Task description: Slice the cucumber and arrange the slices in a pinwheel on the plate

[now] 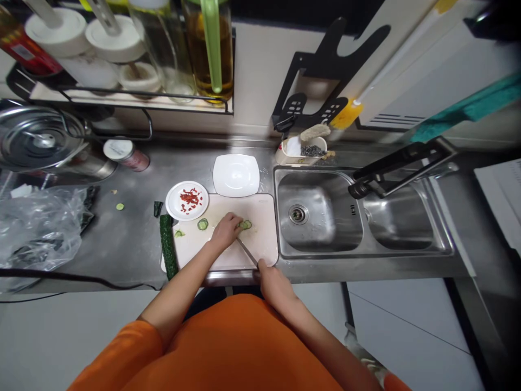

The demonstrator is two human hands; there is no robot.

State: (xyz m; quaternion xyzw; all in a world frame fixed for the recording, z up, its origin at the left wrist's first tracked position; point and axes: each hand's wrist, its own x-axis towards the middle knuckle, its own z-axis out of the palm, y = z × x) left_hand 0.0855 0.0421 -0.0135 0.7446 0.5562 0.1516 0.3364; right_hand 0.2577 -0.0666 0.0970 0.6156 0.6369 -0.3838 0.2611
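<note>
1. Stainless-steel tabletop point(134, 228) fills my remote view, with a double sink point(325, 206) on the right.
2. I see cucumber slices point(245, 224) on the white cutting board point(264, 212), right at the fingertips of the left hand point(226, 230); I cannot tell whether those fingers pinch or merely press.
3. On the right hand point(277, 283), the fingers are clamped around the knife point(247, 253), its blade angled toward the left hand.
4. I judge the slices light, wet, slippery and easily snapped: best steadied from above with curled fingertips, clear of the edge.
5. Along the board's left edge lies a long cucumber point(167, 247); I'd expect it firm, heavier, prone to roll, best gripped round its middle.
</note>
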